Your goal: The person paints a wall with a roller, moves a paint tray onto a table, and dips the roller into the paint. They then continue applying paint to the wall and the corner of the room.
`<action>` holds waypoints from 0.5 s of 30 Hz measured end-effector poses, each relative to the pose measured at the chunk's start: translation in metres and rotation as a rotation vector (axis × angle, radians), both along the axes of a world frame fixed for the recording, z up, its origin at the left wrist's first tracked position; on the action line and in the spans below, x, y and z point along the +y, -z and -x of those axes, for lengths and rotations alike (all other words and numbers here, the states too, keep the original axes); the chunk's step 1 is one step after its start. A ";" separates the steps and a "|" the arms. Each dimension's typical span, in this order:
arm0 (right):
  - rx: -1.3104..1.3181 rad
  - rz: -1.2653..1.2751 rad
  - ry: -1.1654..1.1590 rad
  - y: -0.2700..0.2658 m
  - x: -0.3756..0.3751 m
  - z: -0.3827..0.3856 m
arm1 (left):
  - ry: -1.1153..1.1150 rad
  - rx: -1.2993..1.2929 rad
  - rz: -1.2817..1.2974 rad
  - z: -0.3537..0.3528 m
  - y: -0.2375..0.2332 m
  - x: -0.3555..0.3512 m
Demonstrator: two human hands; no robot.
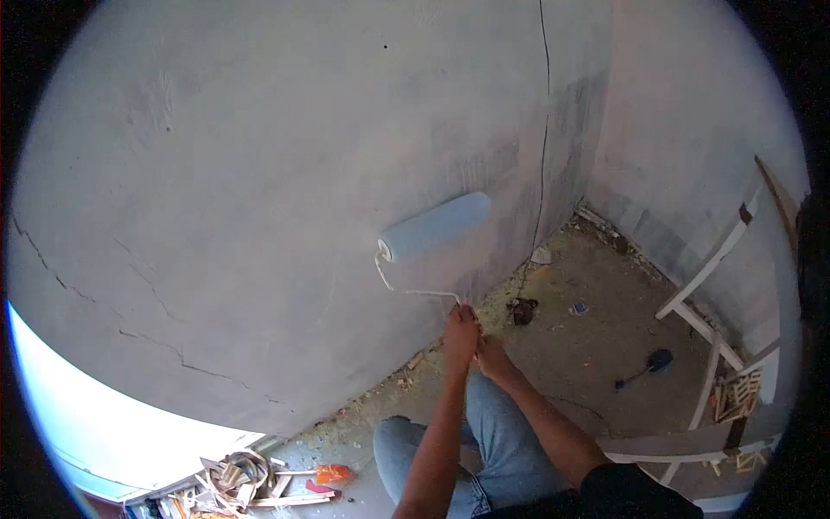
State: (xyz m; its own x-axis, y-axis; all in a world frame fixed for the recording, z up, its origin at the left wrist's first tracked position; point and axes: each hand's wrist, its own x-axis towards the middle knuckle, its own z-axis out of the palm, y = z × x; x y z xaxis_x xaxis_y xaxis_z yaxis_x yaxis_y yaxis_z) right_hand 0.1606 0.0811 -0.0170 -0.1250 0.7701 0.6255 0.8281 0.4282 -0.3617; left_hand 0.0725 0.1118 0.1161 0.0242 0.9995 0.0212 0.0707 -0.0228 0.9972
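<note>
A paint roller with a pale blue sleeve lies against the grey wall, tilted up to the right. Its bent white wire frame runs down from the sleeve's left end to my hands. My left hand is wrapped round the roller's handle just below the wire. Close behind and lower, my right hand is closed round the same handle. My fingers hide most of the handle. Darker, damp-looking patches and drip marks show on the wall to the right of the sleeve.
Long cracks run down the wall. A white wooden frame stands at the right. A dark brush-like tool and a brown clump lie on the dirty floor. Wood scraps and an orange item are piled lower left, beside a bright opening.
</note>
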 end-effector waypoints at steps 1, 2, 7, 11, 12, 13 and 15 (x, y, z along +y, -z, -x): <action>-0.020 0.136 -0.024 -0.020 -0.004 -0.005 | 0.021 0.021 -0.025 -0.001 -0.014 0.003; -0.038 0.268 -0.044 -0.043 -0.004 -0.009 | 0.038 -0.005 -0.013 -0.004 -0.023 0.008; 0.321 0.603 -0.123 -0.146 0.028 -0.025 | 0.080 -0.211 -0.084 -0.023 -0.083 0.040; 0.934 0.543 -0.094 -0.170 0.031 -0.020 | 0.082 -0.183 -0.173 -0.025 -0.111 0.041; 0.860 0.338 -0.057 -0.172 0.030 -0.014 | 0.084 -0.169 -0.204 -0.024 -0.111 0.043; 0.779 0.139 -0.023 -0.174 0.029 -0.006 | 0.081 -0.158 -0.235 -0.024 -0.111 0.043; 0.649 0.049 0.027 -0.171 0.022 -0.003 | 0.074 -0.157 -0.197 -0.023 -0.108 0.036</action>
